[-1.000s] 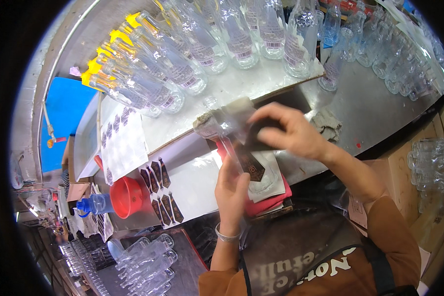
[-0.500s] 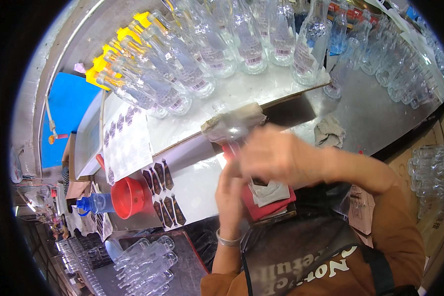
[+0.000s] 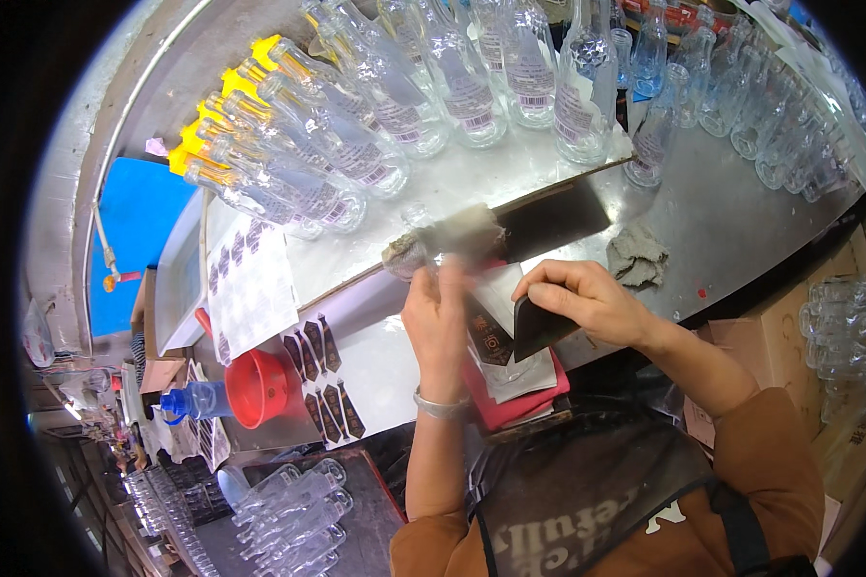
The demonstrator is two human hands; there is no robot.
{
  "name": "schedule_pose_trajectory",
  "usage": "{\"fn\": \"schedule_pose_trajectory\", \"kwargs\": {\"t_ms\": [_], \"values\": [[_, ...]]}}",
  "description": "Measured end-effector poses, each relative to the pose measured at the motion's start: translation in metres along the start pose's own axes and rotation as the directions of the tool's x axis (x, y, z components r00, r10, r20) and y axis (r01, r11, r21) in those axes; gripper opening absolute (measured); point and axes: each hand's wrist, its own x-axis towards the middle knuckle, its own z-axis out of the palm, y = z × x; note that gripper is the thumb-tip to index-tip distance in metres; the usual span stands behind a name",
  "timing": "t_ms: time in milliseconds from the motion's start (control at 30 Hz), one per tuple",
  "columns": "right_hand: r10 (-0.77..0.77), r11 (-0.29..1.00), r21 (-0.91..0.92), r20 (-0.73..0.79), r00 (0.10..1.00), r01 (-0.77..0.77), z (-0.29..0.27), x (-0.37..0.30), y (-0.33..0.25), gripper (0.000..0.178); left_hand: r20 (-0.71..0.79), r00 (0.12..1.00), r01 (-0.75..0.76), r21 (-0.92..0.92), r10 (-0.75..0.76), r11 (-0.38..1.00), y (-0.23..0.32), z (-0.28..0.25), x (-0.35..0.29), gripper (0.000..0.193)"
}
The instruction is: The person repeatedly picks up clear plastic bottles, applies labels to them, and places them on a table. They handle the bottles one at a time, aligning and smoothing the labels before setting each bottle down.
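Pinching a dark flat scraper [image 3: 541, 332] between thumb and fingers, the right hand [image 3: 587, 300] holds its edge just beside a dark tie-shaped label [image 3: 489, 332] on a clear bottle [image 3: 500, 380]; whether it touches is unclear. The bottle lies base toward the person on a folded red cloth [image 3: 539, 402] and a pale cloth, probably as cushioning. The left hand [image 3: 437, 322] is at the bottle's neck, likely to steady it; its blurred fingers leave the grip uncertain, so I cannot tell. Beyond, a rolled cloth [image 3: 464, 231] seems to prop the neck. Spare labels [image 3: 330, 344] lie to the left, seemingly within easy reach, near a red tub [image 3: 277, 387]. Farther off, upright bottles [image 3: 464, 87] stand grouped, perhaps keeping the near surface usable.
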Motion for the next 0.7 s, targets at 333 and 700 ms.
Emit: {"fn": "schedule_pose_trajectory", "kwargs": {"t_ms": [333,700], "values": [[0.089,0.905,-0.417,-0.011,0.996,-0.086,0.01,0.073,-0.008,0.064,0.156,0.982,0.161,-0.416,-0.105,0.895,-0.011,0.009,-0.004,0.068],[0.143,0.894,-0.432,0.028,0.989,-0.117,0.016,0.083,-0.016,0.069,0.176,0.982,0.152,-0.542,-0.066,0.826,-0.015,0.01,-0.009,0.062]]}}
